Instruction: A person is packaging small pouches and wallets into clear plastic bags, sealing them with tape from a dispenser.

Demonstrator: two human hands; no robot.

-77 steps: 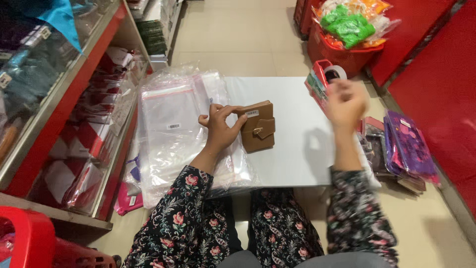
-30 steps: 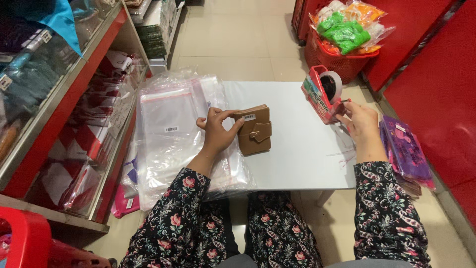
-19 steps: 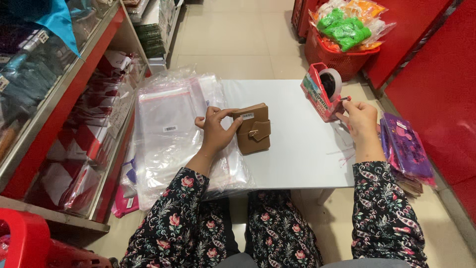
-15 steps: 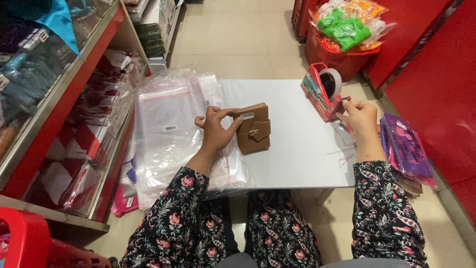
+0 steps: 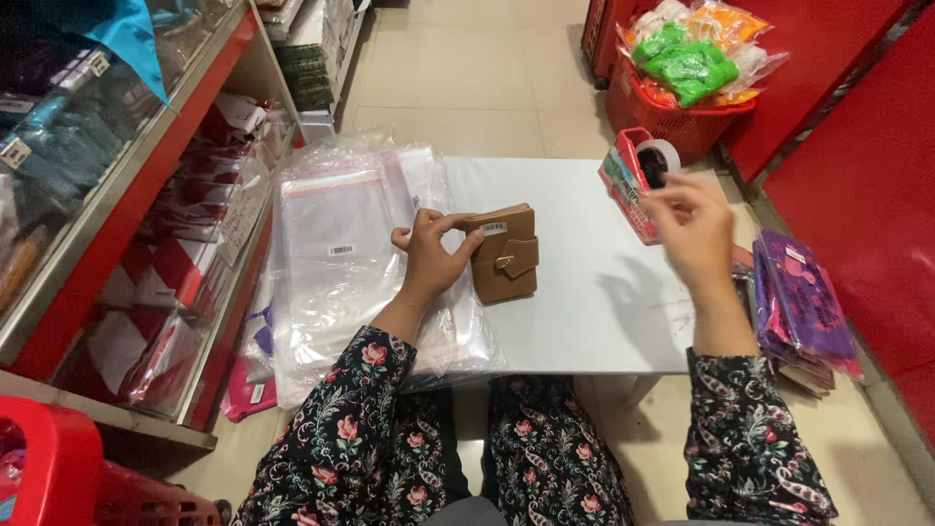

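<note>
A small brown wallet [image 5: 506, 255] with a clasp and a white sticker lies on a low white table [image 5: 584, 312]. My left hand [image 5: 429, 255] holds it by its left edge, thumb across the top. My right hand [image 5: 693, 232] hovers blurred above the table's right side, just in front of a red tape dispenser [image 5: 638, 175] with a white roll. Its fingers look pinched together; I cannot make out anything between them.
A stack of clear plastic bags [image 5: 341, 253] covers the table's left side. Red shelving with packaged goods [image 5: 166, 224] runs along the left. A red basket of bagged items [image 5: 691, 88] stands beyond the table. Purple packaged wallets [image 5: 801, 302] lie at the right.
My right hand has lifted away from the tape dispenser and moved toward me, above the table. My left hand keeps its hold on the wallet.
</note>
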